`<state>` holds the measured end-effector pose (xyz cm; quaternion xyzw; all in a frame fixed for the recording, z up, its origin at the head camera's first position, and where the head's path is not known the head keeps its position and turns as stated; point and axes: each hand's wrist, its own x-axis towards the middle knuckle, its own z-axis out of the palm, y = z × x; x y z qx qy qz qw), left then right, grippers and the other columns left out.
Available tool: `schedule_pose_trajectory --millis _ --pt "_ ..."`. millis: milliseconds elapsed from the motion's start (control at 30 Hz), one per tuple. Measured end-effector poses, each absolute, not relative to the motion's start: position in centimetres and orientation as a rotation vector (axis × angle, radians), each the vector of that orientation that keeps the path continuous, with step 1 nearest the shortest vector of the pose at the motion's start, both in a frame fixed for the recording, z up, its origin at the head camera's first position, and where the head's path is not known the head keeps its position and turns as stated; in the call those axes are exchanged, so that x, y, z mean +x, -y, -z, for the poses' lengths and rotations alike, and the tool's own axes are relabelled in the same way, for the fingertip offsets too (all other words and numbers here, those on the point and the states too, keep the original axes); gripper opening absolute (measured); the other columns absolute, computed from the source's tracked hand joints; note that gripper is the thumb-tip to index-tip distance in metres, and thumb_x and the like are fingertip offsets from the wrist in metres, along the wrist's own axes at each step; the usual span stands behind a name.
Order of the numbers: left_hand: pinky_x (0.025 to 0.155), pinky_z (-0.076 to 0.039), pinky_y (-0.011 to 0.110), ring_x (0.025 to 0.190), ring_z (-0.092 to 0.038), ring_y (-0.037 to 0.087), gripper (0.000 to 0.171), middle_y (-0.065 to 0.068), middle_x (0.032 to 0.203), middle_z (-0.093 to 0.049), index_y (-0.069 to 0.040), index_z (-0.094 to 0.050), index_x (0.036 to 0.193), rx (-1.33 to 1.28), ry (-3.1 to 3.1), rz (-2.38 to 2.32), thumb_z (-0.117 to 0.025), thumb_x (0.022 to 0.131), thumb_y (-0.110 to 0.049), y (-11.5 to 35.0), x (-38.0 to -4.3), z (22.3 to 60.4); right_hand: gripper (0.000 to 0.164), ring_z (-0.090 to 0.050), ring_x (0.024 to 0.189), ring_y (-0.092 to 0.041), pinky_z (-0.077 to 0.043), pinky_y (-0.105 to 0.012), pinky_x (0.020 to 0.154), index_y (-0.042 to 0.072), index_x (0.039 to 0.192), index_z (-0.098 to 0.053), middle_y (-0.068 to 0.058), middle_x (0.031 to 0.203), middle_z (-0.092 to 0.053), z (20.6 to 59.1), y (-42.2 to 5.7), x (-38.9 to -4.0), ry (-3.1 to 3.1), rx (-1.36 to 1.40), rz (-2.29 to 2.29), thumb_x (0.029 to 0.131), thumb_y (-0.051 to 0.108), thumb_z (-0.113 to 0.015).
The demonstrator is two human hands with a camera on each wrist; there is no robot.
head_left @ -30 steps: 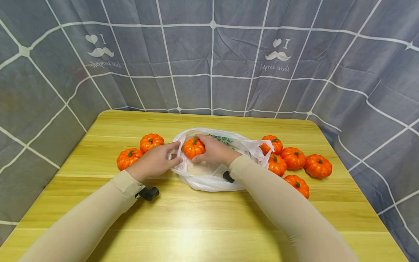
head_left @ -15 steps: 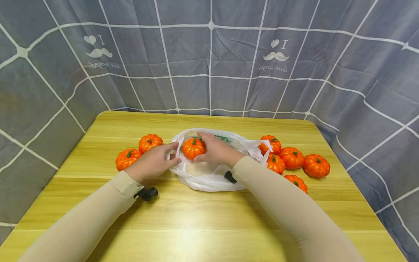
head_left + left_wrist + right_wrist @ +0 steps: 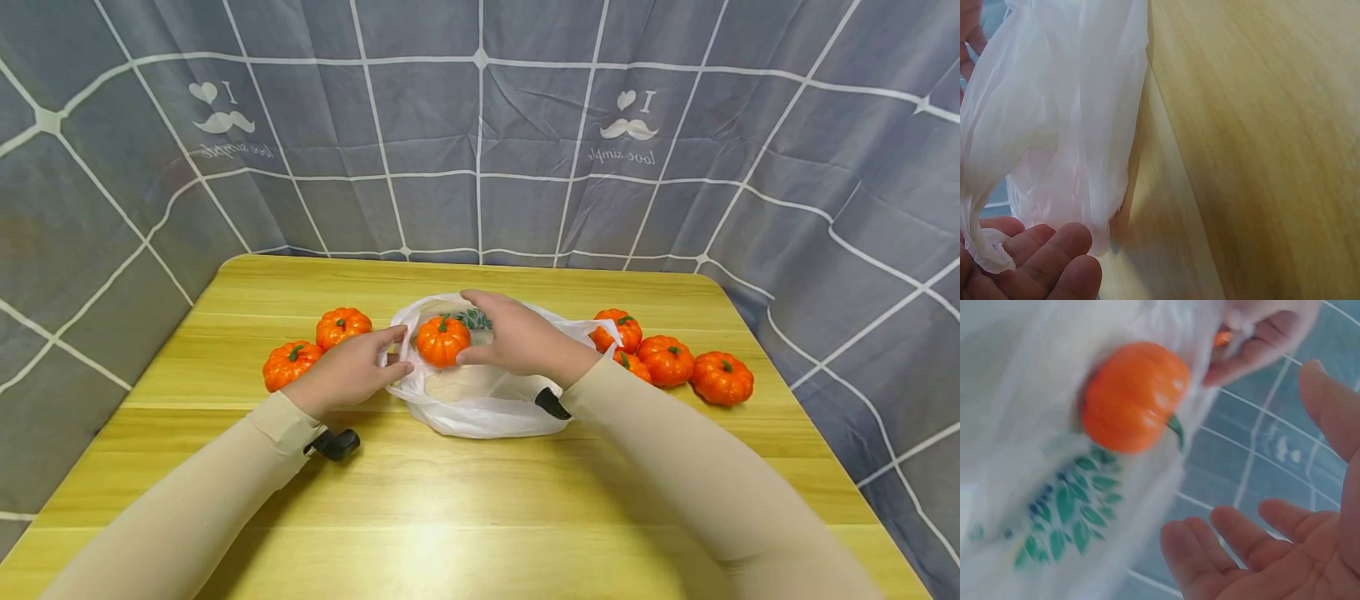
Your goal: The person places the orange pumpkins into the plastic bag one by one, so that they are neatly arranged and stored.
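A white plastic bag (image 3: 487, 419) lies with its mouth spread on the wooden table. One small orange pumpkin (image 3: 442, 342) with a green stem sits inside, at the bag's left end. My left hand (image 3: 351, 372) grips the bag's left rim; in the left wrist view the gathered plastic (image 3: 991, 250) runs between thumb and fingers. My right hand (image 3: 519, 335) is over the bag, just right of the pumpkin, fingers spread and holding nothing. The right wrist view shows its fingers (image 3: 1241, 540) apart from the pumpkin, near green leaves (image 3: 1072, 509) printed on the bag.
To the left, two pumpkins, one nearer (image 3: 291, 365) and one farther (image 3: 342, 327), sit beside my left hand. Several more, including one at the far right (image 3: 722, 378), stand right of the bag, partly hidden by its handle and my right sleeve (image 3: 675, 450). A grey curtain (image 3: 420, 125) surrounds the table.
My right hand has let go of the pumpkin in the bag and moved back to the right, its fingers now spread. The left hand keeps its grip on the bag rim.
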<state>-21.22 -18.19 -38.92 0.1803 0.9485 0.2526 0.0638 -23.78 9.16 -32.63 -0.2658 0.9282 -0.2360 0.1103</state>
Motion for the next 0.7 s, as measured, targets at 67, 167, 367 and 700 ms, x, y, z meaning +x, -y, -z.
schedule_pose_trajectory --millis 67,167,367,700 --pt "0.100 -0.054 0.051 0.104 -0.066 0.023 0.068 0.019 0.145 -0.064 0.000 -0.045 0.158 0.551 -2.867 -0.761 -0.065 0.104 -0.036 18.2 -21.2 38.9 0.095 -0.040 0.154 -0.031 -0.033 -0.048 0.126 0.012 0.166 -0.031 -0.009 0.169 -0.039 31.7 -9.9 -23.4 -2.749 -0.795 0.710 0.092 0.039 -0.083" --pt "0.094 -0.055 0.047 0.099 -0.065 0.022 0.068 0.019 0.143 -0.064 0.000 -0.045 0.158 0.561 -2.868 -0.756 -0.065 0.104 -0.036 18.2 -21.2 38.8 0.095 -0.041 0.153 -0.032 -0.035 -0.050 0.125 0.014 0.167 -0.030 -0.008 0.169 -0.039 30.4 -11.3 -23.0 -2.776 -0.789 0.727 0.092 0.041 -0.082" --pt "0.084 -0.051 0.039 0.091 -0.062 0.020 0.069 0.018 0.139 -0.067 0.000 -0.045 0.158 0.570 -2.869 -0.742 -0.066 0.103 -0.036 18.2 -21.2 38.8 0.094 -0.045 0.149 -0.037 -0.042 -0.056 0.117 0.021 0.167 -0.028 -0.007 0.169 -0.037 28.4 -14.6 -22.5 -2.817 -0.720 0.790 0.093 0.041 -0.081" --pt "0.076 -0.049 0.034 0.084 -0.059 0.018 0.070 0.014 0.127 -0.071 0.000 -0.044 0.159 0.548 -2.844 -0.751 -0.066 0.104 -0.036 18.2 -21.3 38.7 0.085 -0.047 0.140 -0.051 -0.039 -0.064 0.116 0.012 0.165 -0.034 -0.015 0.170 -0.032 27.5 -21.4 -22.8 -2.926 -0.644 0.879 0.095 0.028 -0.080"
